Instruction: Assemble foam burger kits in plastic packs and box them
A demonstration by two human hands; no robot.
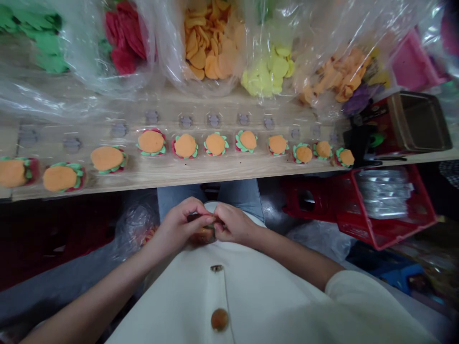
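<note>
Both my hands meet in my lap, below the table's front edge. My left hand [181,224] and my right hand [231,223] have their fingers pinched together on a small orange and green piece [203,234], mostly hidden between them. On the wooden table [229,169] lies a long row of clear plastic trays holding felt burger-like stacks [215,143], each with an orange disc over green and red layers. The row runs from the far left [59,177] to the right [346,156].
Clear bags at the back hold green felt [43,38], red felt [125,33], orange discs [210,43], yellow discs [267,71] and more orange pieces [340,74]. A dark box [418,122] sits at the right. A red basket [390,205] with plastic trays stands below the table.
</note>
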